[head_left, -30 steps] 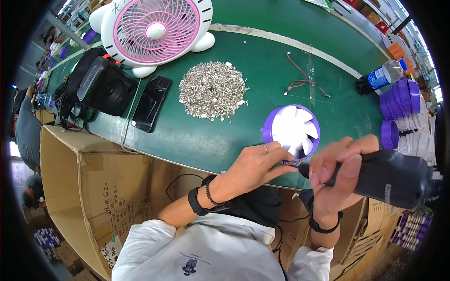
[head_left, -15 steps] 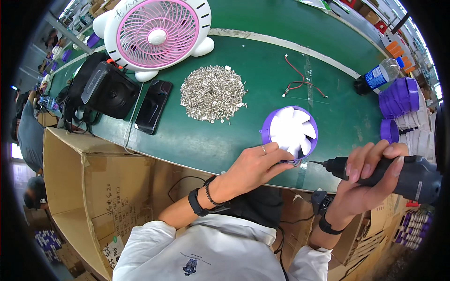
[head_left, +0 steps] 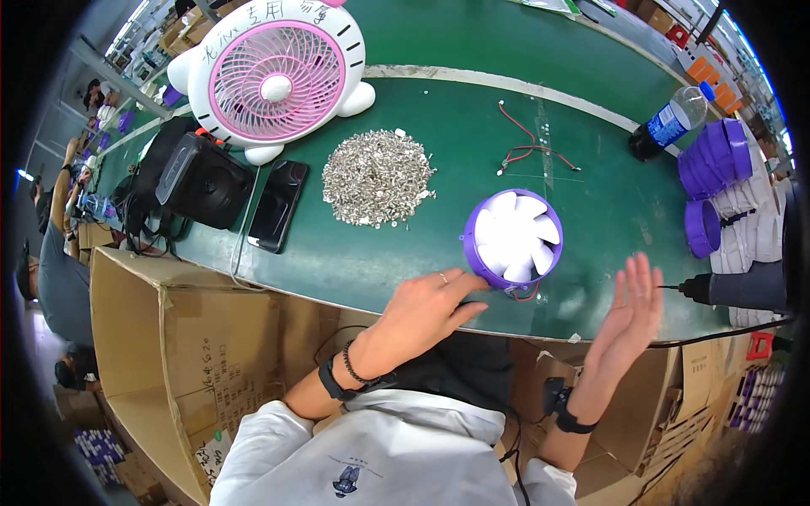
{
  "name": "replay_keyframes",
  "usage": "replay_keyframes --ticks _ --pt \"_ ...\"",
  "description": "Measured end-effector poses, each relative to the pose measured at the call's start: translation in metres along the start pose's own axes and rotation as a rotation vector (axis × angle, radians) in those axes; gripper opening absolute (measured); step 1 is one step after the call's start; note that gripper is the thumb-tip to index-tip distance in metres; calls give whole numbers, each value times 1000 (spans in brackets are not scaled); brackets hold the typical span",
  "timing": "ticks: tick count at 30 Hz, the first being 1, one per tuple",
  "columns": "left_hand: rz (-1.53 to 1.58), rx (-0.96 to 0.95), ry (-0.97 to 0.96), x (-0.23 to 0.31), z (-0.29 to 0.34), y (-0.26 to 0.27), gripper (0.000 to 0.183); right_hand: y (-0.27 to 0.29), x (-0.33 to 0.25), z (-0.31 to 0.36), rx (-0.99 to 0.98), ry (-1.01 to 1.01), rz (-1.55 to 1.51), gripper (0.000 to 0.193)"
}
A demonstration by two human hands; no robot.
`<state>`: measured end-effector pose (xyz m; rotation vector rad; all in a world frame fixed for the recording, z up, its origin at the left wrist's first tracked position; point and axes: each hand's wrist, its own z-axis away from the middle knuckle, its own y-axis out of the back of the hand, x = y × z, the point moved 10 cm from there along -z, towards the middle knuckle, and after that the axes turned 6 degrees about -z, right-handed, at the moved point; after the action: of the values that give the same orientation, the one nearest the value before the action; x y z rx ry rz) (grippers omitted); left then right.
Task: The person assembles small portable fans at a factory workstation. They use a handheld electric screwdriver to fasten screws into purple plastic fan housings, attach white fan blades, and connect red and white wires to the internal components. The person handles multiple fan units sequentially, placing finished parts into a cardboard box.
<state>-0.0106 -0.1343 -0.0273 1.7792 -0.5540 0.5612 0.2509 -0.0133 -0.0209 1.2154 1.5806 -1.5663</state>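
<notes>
A small fan unit with a purple round housing (head_left: 557,253) and white blades (head_left: 516,236) sits on the green workbench in front of me. My left hand (head_left: 429,305) reaches its near-left rim, index fingertip against the housing and thumb held apart below. A thin red wire (head_left: 531,294) loops out at the housing's near side. My right hand (head_left: 629,308) is raised by the bench edge, fingers stretched out, holding nothing. Just right of it lies a dark electric screwdriver (head_left: 742,288), its bit pointing left toward my fingers but apart from the palm.
A heap of small screws (head_left: 378,179), a black phone (head_left: 278,207), a black speaker (head_left: 207,180) and a pink-white fan (head_left: 277,88) stand leftward. Red wires (head_left: 530,148) lie behind the unit. Rightward are a bottle (head_left: 672,124) and stacked purple rings (head_left: 717,160). A cardboard box (head_left: 131,325) stands below left.
My right hand has let go of the electric screwdriver, which now lies farther right, and has opened. My left fingers have loosened at the fan housing's rim. The whole view has shifted slightly.
</notes>
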Motion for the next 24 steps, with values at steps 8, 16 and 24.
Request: replay_keyframes --ticks 8,16,24 --pt "-92 -108 177 -27 16 41 41 -19 28 65 -290 -165 170 60" --pt "-114 -220 -26 -2 14 2 16 -85 16 77 -537 311 785 31" --pt "-442 236 54 -39 -30 94 24 -90 31 81 -554 448 866 24"
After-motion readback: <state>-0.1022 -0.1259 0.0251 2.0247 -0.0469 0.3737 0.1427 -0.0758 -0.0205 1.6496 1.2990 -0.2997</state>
